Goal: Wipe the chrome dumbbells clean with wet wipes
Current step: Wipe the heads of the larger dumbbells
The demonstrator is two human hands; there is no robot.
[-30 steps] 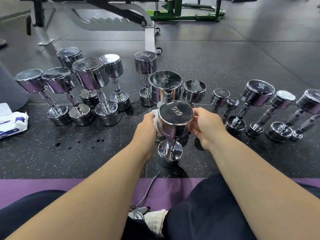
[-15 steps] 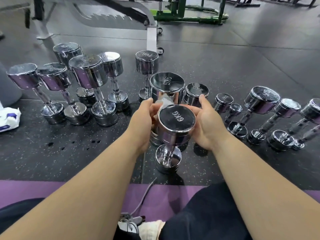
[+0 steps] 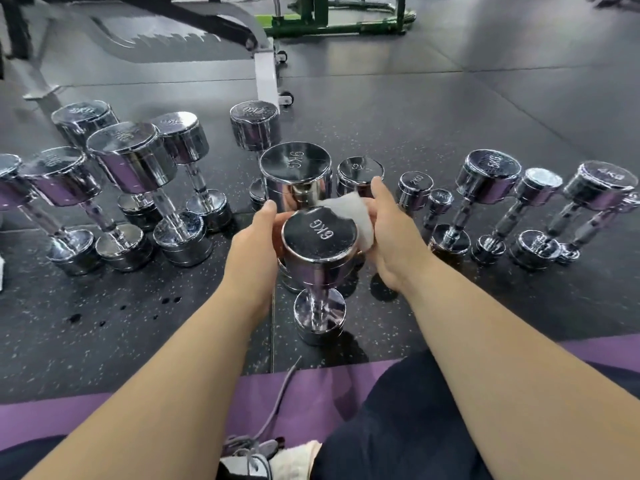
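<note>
Chrome 6KG dumbbell [image 3: 318,233] standing upright on floor [image 3: 104,341], white wet wipe [image 3: 353,216] against its upper head

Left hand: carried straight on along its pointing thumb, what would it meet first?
Likely the shiny chrome 5KG dumbbell standing just beyond the left hand, which cups the chrome 6KG dumbbell; depth is unclear.

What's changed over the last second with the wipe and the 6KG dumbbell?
The wet wipe passed from the left hand, round the far side of the top head of the 6KG dumbbell, to the right hand, which now holds it against the head's right side. The left hand let go and cups the left side. The dumbbell stays upright in place; the other dumbbells are unmoved.
</note>
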